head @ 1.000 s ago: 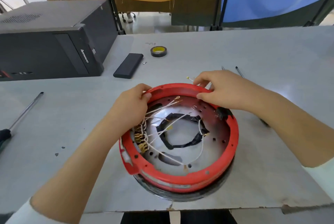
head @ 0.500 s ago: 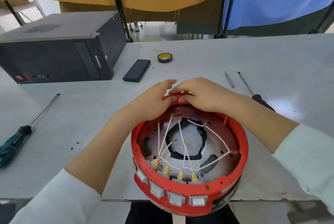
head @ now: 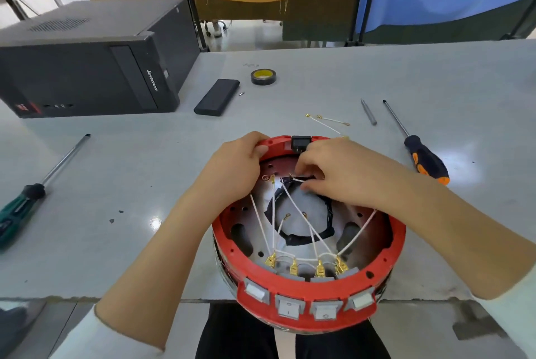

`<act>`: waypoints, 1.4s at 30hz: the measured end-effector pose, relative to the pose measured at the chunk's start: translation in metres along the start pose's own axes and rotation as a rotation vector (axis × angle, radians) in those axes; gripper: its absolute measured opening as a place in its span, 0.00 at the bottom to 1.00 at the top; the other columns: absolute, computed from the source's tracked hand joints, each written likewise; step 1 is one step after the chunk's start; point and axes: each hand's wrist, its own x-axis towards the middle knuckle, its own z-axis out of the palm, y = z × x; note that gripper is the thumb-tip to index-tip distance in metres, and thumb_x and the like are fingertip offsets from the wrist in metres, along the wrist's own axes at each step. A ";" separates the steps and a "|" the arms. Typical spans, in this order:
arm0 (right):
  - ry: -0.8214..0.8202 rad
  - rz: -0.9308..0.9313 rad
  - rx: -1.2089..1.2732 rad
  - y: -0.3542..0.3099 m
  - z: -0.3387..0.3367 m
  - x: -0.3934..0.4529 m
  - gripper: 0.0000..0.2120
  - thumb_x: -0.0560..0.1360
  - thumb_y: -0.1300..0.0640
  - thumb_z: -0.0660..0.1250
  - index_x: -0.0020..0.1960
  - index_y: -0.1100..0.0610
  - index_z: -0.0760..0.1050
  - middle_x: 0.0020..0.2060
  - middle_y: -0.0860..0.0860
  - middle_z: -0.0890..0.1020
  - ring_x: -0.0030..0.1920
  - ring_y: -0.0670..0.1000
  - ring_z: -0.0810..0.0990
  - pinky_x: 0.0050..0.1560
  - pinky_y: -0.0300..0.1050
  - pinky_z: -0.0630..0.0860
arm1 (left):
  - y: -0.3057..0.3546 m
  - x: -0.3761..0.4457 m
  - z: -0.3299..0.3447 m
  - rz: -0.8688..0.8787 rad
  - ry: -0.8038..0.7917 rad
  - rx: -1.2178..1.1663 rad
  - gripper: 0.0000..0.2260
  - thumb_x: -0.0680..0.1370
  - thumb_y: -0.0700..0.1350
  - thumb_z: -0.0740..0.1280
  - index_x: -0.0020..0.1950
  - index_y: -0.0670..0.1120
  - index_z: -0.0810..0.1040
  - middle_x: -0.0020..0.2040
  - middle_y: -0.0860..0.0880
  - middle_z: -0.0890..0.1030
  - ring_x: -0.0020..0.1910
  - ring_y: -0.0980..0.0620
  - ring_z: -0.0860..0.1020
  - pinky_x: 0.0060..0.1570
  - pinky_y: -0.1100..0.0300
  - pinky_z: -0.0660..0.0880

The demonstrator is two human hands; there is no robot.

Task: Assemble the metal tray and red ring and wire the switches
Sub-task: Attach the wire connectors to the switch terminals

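My left hand (head: pixel 236 167) grips the far rim of the red ring (head: pixel 307 290), which overhangs the table (head: pixel 377 74) edge near me. Just beside it, my right hand (head: pixel 333 173) pinches a white wire (head: pixel 293 202) above the metal tray (head: pixel 255 238). Four switches (head: pixel 307 305) face me, below both hands.

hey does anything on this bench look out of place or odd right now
The red ring overhangs the near table edge instead of sitting fully on it. Two loose white wires lie on the table beyond the ring, unconnected. Small dark bits dot the table to the left.
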 end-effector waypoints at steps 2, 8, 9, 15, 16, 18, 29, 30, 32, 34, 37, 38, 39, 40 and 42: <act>0.054 0.016 0.027 0.002 0.003 -0.001 0.10 0.76 0.57 0.65 0.55 0.52 0.79 0.49 0.47 0.78 0.49 0.48 0.76 0.50 0.44 0.72 | 0.000 -0.002 0.000 -0.009 0.002 -0.005 0.12 0.83 0.46 0.56 0.63 0.51 0.75 0.56 0.47 0.80 0.50 0.48 0.74 0.47 0.59 0.65; 0.326 0.129 0.470 -0.001 0.002 -0.011 0.10 0.77 0.62 0.62 0.50 0.48 0.77 0.40 0.41 0.76 0.39 0.36 0.74 0.40 0.24 0.67 | 0.001 -0.003 0.000 -0.055 0.019 -0.024 0.12 0.83 0.46 0.56 0.63 0.50 0.75 0.57 0.47 0.79 0.49 0.51 0.71 0.48 0.59 0.64; 0.367 0.160 0.497 0.000 0.001 -0.011 0.09 0.77 0.62 0.62 0.50 0.48 0.76 0.39 0.42 0.76 0.38 0.35 0.74 0.40 0.24 0.67 | 0.001 -0.003 -0.001 -0.058 0.023 -0.024 0.12 0.83 0.46 0.56 0.63 0.50 0.75 0.57 0.47 0.79 0.49 0.51 0.71 0.48 0.60 0.64; 0.300 0.296 0.532 0.006 -0.006 -0.001 0.11 0.79 0.62 0.58 0.58 0.50 0.70 0.41 0.43 0.78 0.38 0.33 0.73 0.37 0.26 0.65 | 0.001 -0.003 0.000 -0.091 0.048 -0.013 0.12 0.84 0.46 0.56 0.63 0.49 0.75 0.56 0.46 0.79 0.48 0.49 0.71 0.47 0.59 0.64; 0.270 0.300 0.514 0.005 -0.006 0.001 0.11 0.79 0.62 0.57 0.59 0.51 0.68 0.42 0.46 0.78 0.40 0.37 0.74 0.39 0.30 0.67 | 0.001 -0.003 0.000 -0.098 0.053 -0.009 0.12 0.84 0.46 0.56 0.63 0.49 0.75 0.56 0.45 0.79 0.48 0.49 0.71 0.47 0.59 0.64; 0.225 0.317 0.522 0.001 -0.006 0.006 0.13 0.78 0.61 0.57 0.61 0.51 0.65 0.41 0.50 0.80 0.41 0.47 0.77 0.41 0.42 0.71 | 0.001 -0.003 0.000 -0.108 0.061 -0.003 0.12 0.84 0.46 0.55 0.63 0.49 0.75 0.55 0.45 0.79 0.48 0.49 0.71 0.46 0.59 0.64; 0.324 0.326 0.407 -0.005 0.016 0.008 0.04 0.78 0.53 0.61 0.44 0.48 0.71 0.29 0.47 0.77 0.35 0.46 0.76 0.36 0.42 0.70 | 0.000 -0.003 0.000 -0.107 0.069 -0.019 0.12 0.84 0.46 0.56 0.62 0.50 0.75 0.53 0.47 0.79 0.48 0.49 0.71 0.46 0.58 0.64; 0.306 0.331 0.415 -0.006 0.017 0.008 0.05 0.78 0.53 0.62 0.43 0.47 0.71 0.28 0.46 0.77 0.34 0.45 0.76 0.35 0.41 0.70 | 0.000 -0.003 0.000 -0.108 0.071 -0.027 0.11 0.84 0.46 0.56 0.62 0.50 0.75 0.53 0.47 0.79 0.48 0.49 0.71 0.46 0.58 0.64; 0.280 0.340 0.431 -0.006 0.017 0.008 0.07 0.78 0.53 0.62 0.42 0.46 0.71 0.28 0.47 0.78 0.34 0.45 0.77 0.34 0.40 0.70 | 0.000 -0.003 0.000 -0.108 0.072 -0.038 0.11 0.83 0.46 0.56 0.62 0.50 0.75 0.53 0.47 0.79 0.49 0.48 0.72 0.47 0.58 0.65; 0.271 0.348 0.434 -0.005 0.016 0.009 0.07 0.78 0.53 0.62 0.41 0.46 0.72 0.28 0.48 0.79 0.33 0.45 0.77 0.33 0.39 0.68 | 0.000 -0.003 0.001 -0.106 0.072 -0.046 0.11 0.83 0.46 0.56 0.62 0.50 0.75 0.53 0.48 0.78 0.49 0.49 0.72 0.47 0.58 0.65; 0.262 0.351 0.434 -0.004 0.017 0.011 0.07 0.78 0.54 0.62 0.41 0.46 0.72 0.29 0.48 0.79 0.33 0.45 0.76 0.32 0.39 0.66 | -0.001 -0.003 0.001 -0.108 0.073 -0.052 0.11 0.83 0.46 0.56 0.62 0.51 0.75 0.51 0.49 0.77 0.49 0.48 0.72 0.47 0.58 0.66; 0.263 0.348 0.433 -0.004 0.017 0.011 0.07 0.78 0.54 0.62 0.42 0.46 0.72 0.29 0.48 0.79 0.34 0.45 0.77 0.33 0.39 0.67 | -0.001 -0.003 0.000 -0.108 0.073 -0.051 0.11 0.83 0.46 0.56 0.62 0.51 0.75 0.50 0.50 0.77 0.49 0.48 0.72 0.47 0.58 0.66; 0.264 0.344 0.432 -0.004 0.017 0.011 0.06 0.78 0.54 0.62 0.43 0.47 0.73 0.28 0.47 0.78 0.34 0.45 0.77 0.33 0.38 0.67 | -0.001 -0.003 0.000 -0.108 0.072 -0.050 0.11 0.83 0.46 0.56 0.62 0.51 0.75 0.49 0.50 0.76 0.49 0.48 0.72 0.47 0.58 0.66; 0.265 0.340 0.433 -0.003 0.017 0.012 0.05 0.78 0.54 0.62 0.44 0.47 0.73 0.27 0.47 0.78 0.33 0.44 0.77 0.33 0.38 0.67 | -0.001 -0.003 0.000 -0.108 0.072 -0.052 0.11 0.83 0.46 0.56 0.62 0.51 0.75 0.49 0.50 0.76 0.48 0.48 0.72 0.46 0.58 0.66; 0.267 0.335 0.438 -0.002 0.017 0.012 0.04 0.78 0.54 0.62 0.45 0.48 0.74 0.27 0.47 0.77 0.34 0.44 0.77 0.34 0.38 0.68 | -0.001 -0.003 0.000 -0.108 0.071 -0.056 0.11 0.83 0.46 0.56 0.62 0.51 0.75 0.49 0.50 0.76 0.48 0.48 0.73 0.46 0.58 0.66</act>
